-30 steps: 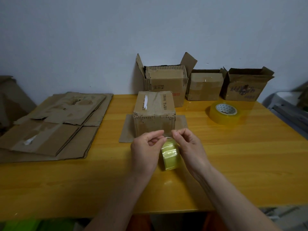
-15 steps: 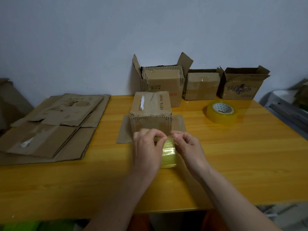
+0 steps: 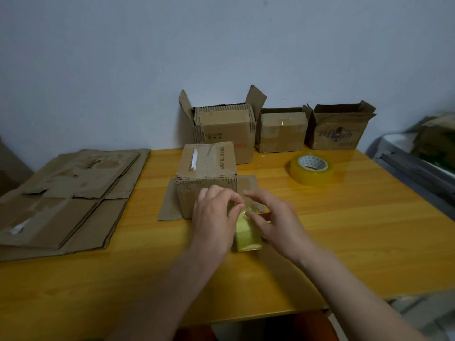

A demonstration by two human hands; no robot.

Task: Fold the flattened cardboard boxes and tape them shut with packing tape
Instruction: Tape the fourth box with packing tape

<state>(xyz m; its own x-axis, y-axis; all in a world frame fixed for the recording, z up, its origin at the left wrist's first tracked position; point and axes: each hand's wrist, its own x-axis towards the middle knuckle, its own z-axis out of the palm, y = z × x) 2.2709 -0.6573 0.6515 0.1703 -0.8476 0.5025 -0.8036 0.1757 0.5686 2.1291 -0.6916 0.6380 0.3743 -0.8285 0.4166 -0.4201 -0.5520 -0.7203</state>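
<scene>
Two hands work a small tape roll held upright just in front of the folded box. The left hand grips the roll, thumb and forefinger pinched at its top; the right hand, which a second ago pinched there too, now has its fingers spread loose beside it. Likely the tape end is being freed. A second roll lies right of the box, flattened boxes well left.

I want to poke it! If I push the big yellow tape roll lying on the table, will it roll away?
Probably not: the big tape roll lies flat on its side on the table, so it would likely slide. Stood on edge, it could roll. It looks thick with tape, so perhaps heavyish.
</scene>
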